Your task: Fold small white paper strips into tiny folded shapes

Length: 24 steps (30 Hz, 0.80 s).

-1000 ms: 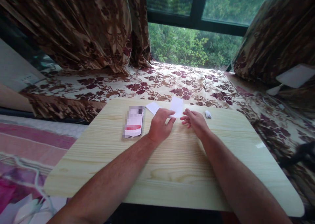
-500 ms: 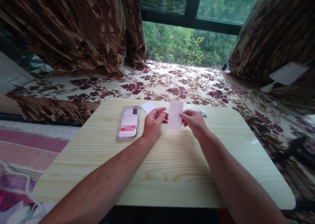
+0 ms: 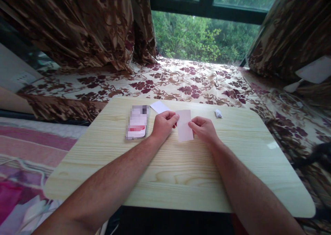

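A small white rectangular sheet of paper (image 3: 184,126) is held upright, slightly tilted, above the wooden table. My left hand (image 3: 164,124) pinches its upper left edge between thumb and fingers. On the opposite edge, my right hand (image 3: 203,127) grips the sheet with its thumb in front; the fingers behind are partly hidden. More white paper (image 3: 158,106) lies flat just beyond my left hand. To the right of my right hand rests a small folded or crumpled white paper piece (image 3: 218,114).
A phone-like object (image 3: 137,122), partly pixelated, lies left of my left hand on the light wooden table (image 3: 181,186). Behind the table is a ledge with flowered cloth (image 3: 191,76), below a window. A white lamp-like object (image 3: 312,70) stands at right.
My left hand has closed on the sheet's left edge, where its fingers were apart from it before. The sheet has tilted a little, and the view has shifted slightly.
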{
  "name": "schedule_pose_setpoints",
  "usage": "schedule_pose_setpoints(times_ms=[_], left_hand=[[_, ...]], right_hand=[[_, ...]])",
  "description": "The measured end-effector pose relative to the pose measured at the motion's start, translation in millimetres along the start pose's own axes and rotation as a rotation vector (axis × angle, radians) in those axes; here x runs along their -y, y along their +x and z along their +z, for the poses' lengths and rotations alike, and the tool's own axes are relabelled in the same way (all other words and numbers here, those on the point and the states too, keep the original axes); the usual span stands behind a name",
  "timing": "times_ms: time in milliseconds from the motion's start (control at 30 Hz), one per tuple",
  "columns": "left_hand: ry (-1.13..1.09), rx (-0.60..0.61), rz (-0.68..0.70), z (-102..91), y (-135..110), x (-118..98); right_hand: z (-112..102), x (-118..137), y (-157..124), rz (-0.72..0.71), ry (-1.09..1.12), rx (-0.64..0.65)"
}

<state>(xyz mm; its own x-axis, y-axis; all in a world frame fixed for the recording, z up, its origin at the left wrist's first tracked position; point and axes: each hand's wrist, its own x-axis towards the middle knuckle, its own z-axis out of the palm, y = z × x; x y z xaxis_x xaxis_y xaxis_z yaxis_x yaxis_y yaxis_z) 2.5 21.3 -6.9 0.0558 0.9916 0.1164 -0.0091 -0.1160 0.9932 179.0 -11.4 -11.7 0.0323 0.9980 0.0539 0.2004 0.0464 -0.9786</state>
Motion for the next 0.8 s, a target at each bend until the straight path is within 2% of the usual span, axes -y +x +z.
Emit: schedule_pose_setpoints(times_ms=[300,500,633,800], left_hand=[[0.037,-0.004,0.001,1.0,-1,-1],[0.06,0.02,0.003,1.5,-3,-1],[0.066,0.051,0.023,3.0,-5,0],[0.08,0.04,0.037,3.3,-6,1]], right_hand=[[1,-2,-2,-0.008,0.055,-0.026],[3,2,-3,-0.072,0.236,-0.14],[4,4,-4,-0.148,0.282,-0.198],[6,8,-8,-0.148,0.279,-0.14]])
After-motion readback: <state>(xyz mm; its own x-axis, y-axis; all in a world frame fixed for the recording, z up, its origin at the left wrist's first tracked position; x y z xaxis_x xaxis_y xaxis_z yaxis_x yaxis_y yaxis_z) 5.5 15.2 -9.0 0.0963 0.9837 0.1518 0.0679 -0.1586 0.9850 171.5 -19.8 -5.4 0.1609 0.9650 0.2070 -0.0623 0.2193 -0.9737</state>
